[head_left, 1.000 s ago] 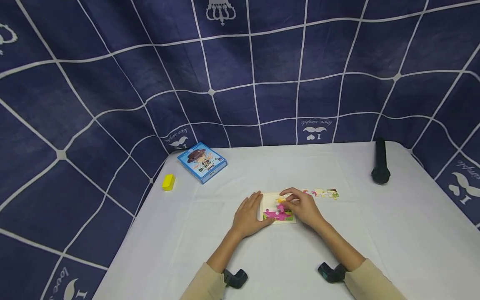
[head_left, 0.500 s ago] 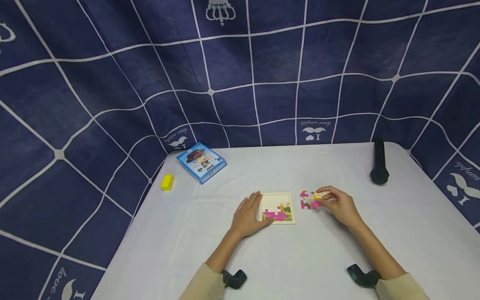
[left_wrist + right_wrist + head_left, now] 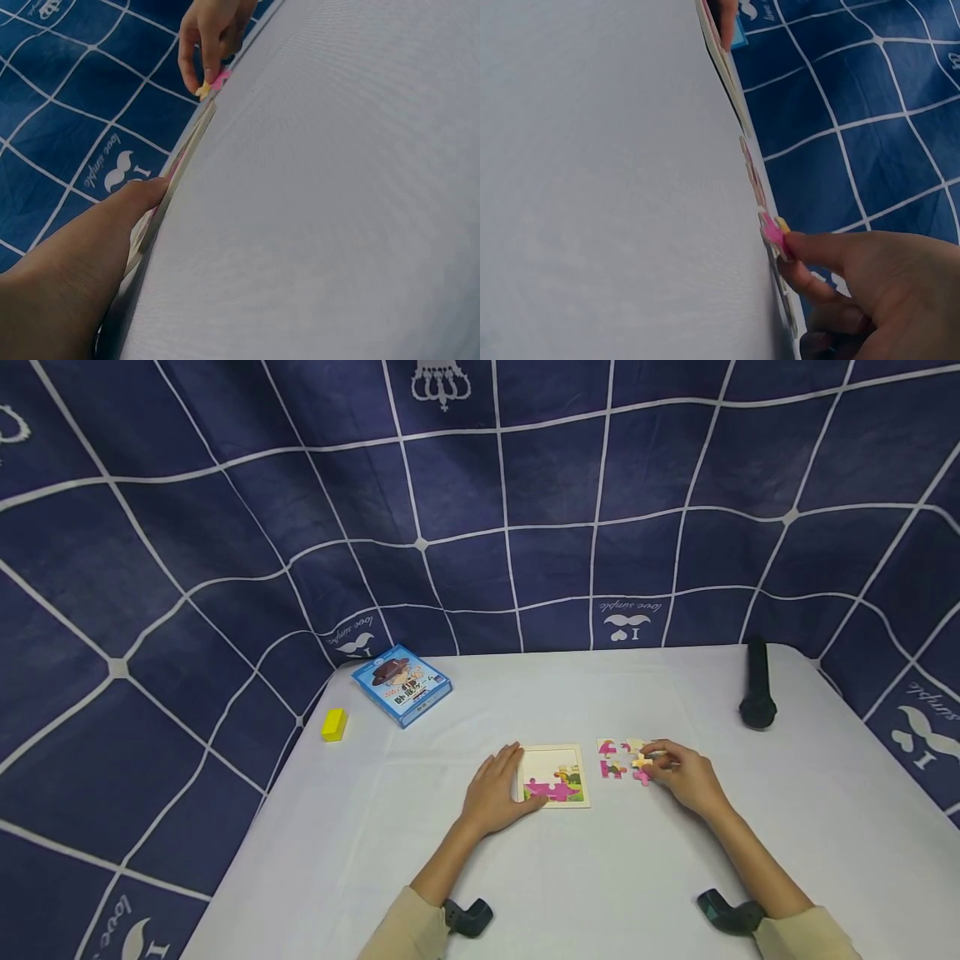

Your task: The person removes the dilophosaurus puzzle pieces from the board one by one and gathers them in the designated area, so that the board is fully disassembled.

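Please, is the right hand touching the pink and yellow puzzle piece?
Touching. The right wrist view shows it plainly: the right hand pinches the piece at its edge with the fingertips.

Left of the right grip [image 3: 686,781], loose puzzle pieces [image 3: 612,770] and then the tray [image 3: 543,762] — left grip [image 3: 495,791] at its left edge — bar a low sideways pass. Behind both grips, counter [image 3: 592,868] lies free between the forearms; ahead, room reaches the curtain [image 3: 555,560] (microphone [image 3: 757,706] off ahead-right).
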Motion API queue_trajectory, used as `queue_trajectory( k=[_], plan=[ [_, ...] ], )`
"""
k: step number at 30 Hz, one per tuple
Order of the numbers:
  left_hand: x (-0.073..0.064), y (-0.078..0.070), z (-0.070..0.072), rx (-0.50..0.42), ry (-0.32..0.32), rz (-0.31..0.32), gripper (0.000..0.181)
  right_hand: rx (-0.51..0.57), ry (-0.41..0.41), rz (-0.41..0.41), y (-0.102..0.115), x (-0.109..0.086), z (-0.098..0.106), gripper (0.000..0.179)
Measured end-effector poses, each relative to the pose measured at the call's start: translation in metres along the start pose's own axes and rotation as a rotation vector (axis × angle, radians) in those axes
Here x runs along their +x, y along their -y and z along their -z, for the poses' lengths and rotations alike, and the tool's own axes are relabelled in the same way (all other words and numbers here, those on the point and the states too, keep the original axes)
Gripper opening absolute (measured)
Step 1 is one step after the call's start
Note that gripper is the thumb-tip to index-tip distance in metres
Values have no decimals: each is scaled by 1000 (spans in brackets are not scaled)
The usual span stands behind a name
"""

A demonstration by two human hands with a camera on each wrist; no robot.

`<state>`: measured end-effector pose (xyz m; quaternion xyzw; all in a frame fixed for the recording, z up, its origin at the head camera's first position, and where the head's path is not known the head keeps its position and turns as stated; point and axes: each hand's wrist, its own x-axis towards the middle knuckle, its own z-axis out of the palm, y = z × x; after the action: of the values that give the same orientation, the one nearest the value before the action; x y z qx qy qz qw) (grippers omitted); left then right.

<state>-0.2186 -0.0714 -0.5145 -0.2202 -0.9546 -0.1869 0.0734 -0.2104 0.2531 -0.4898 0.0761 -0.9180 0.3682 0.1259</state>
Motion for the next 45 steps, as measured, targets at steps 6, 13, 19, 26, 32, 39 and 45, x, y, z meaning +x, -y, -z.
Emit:
queue_trajectory(
  k=[6, 13, 19, 26, 32, 39, 45],
  plan=[
    [0, 0, 0, 10, 16, 3, 92, -43, -27, 8, -1, -1, -3, 21],
    [0, 0, 0, 15, 25, 11, 93, -76, -33, 22, -1, -1, -4, 21],
    [1, -1, 0, 9, 18, 3, 92, -47, -76, 68, 6, -3, -11, 19],
    [2, -2, 0, -7, 31, 16, 93, 13, -44, 151, 30, 1, -29, 20],
    [6, -5, 2, -74, 21, 49, 96, 70, 31, 190, 44, 7, -46, 21],
    [14, -18, -1, -82, -58, 49, 96, 85, 136, 196, 53, 12, -60, 30],
    [15, -25, -8, 47, -24, 60, 98, 40, 189, 179, 54, 11, -63, 31]
  ],
)
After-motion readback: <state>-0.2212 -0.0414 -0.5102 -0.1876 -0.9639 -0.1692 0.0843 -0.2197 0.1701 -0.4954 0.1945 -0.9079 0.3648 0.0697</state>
